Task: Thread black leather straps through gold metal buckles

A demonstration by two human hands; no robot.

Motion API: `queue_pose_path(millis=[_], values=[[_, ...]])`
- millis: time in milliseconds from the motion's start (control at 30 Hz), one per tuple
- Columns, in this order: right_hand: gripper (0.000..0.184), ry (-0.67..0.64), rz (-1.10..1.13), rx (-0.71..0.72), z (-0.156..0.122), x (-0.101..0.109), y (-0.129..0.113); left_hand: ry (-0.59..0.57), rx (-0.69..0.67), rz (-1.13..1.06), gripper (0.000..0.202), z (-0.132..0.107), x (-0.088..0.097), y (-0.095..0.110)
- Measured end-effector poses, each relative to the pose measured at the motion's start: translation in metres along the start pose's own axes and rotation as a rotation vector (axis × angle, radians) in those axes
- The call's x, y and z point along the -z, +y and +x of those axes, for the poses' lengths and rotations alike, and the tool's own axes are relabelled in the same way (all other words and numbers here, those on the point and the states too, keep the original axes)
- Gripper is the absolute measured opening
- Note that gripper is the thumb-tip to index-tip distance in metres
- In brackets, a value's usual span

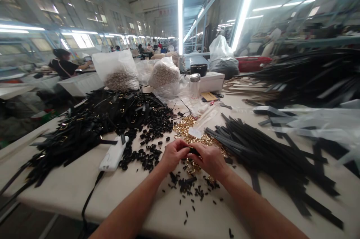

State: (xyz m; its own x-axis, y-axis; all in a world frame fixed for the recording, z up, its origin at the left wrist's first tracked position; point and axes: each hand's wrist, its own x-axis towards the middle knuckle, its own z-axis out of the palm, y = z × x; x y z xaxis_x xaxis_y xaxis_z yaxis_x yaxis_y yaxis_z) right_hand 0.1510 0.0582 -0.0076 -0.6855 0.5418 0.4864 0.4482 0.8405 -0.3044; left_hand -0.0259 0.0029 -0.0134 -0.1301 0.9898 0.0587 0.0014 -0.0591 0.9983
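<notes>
My left hand (174, 153) and my right hand (213, 159) meet over the middle of the table. Both have their fingers closed on a small black strap piece (194, 151), mostly covered by the fingertips. Gold metal buckles (184, 126) lie in a heap just beyond and under the hands. Left of my left hand are many small black loops (146, 156). Small black bits (199, 192) are scattered on the tabletop below my wrists. To the right of my right hand lies a bundle of long black strips (253, 149).
Buckled black straps (112, 115) are piled at the left, beside a white power bank (114, 156) with a black cord. Farther back stand filled plastic bags (165, 75), a clear bottle (195, 87) and a white box (210, 82). A person (66, 64) is at the far left.
</notes>
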Motion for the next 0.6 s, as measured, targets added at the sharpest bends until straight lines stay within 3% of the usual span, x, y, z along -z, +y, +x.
queue_pose_path(millis=[300, 400, 533, 600], values=[[0.027, -0.056, -0.118, -0.011, 0.0, 0.01, -0.006, -0.033, 0.01, -0.021, 0.023, 0.0, 0.001, 0.006], [0.023, -0.035, -0.138, -0.03, 0.001, 0.012, -0.004, -0.021, 0.02, -0.013, 0.024, 0.003, 0.013, 0.012], [0.022, 0.015, -0.196, -0.133, 0.003, 0.013, 0.005, 0.143, -0.02, 0.09, 0.021, 0.006, 0.034, 0.018], [0.02, 0.024, -0.238, -0.188, 0.003, 0.013, 0.01, 0.119, -0.041, 0.223, 0.019, 0.005, 0.038, 0.019]])
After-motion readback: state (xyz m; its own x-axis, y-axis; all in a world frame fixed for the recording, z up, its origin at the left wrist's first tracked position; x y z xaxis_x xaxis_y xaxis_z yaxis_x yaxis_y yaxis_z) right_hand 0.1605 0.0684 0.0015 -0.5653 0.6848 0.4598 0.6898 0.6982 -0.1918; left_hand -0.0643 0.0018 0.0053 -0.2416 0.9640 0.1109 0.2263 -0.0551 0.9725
